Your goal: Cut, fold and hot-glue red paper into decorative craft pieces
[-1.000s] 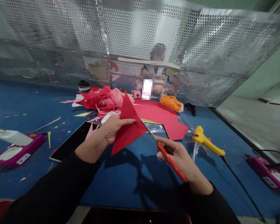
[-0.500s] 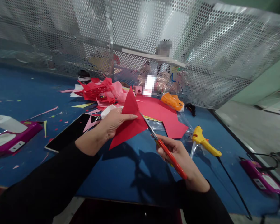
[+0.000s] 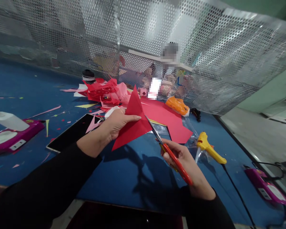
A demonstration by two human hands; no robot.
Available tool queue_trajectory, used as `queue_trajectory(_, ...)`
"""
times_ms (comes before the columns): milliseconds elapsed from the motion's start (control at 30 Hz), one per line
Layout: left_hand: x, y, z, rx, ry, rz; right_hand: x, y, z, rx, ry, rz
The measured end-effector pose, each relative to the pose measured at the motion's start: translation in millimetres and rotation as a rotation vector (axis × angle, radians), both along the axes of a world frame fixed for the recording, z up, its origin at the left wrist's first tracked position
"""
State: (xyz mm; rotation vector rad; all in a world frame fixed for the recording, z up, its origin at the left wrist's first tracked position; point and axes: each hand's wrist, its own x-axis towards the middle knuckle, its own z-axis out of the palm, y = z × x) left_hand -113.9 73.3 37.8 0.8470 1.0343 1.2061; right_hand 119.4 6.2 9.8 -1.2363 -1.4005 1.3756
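Observation:
My left hand point(image 3: 119, 124) pinches a folded piece of red paper point(image 3: 131, 133) between thumb and fingers, holding it above the table. One corner of the paper points up and another points down toward me. My right hand point(image 3: 181, 159) is closed round the red-orange handles of a pair of scissors point(image 3: 171, 156). The blades slant up and left, their tips at the paper's right edge just beside my left thumb. Behind them a larger red sheet point(image 3: 178, 125) lies on the table, partly over a dark-framed flat object point(image 3: 160, 128).
Red and pink paper scraps point(image 3: 105, 92) are heaped at the back left. A dark tablet-like panel point(image 3: 71, 135) lies by my left forearm. Rightward are a yellow glue gun point(image 3: 209, 148) with a cord, an orange packet point(image 3: 177, 105) and a purple power strip point(image 3: 267, 186). A perforated metal screen point(image 3: 85, 31) stands behind.
The view has shifted slightly. Both hands keep their hold, and the scissors' tips stay close to the red paper's edge with hardly any movement.

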Motion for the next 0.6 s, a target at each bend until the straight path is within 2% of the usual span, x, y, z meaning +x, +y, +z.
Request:
queue_trajectory(267, 0.1, -1.9, -3.7, -0.076, -0.039, -0.104, -6.6, -0.3, 3.3, -0.05, 0.021, -0.012)
queue_trajectory(600, 4.3, -7.1, 6.8, -0.151, -0.076, -0.112, -8.1, -0.4, -2.9, -0.033, -0.027, -0.047)
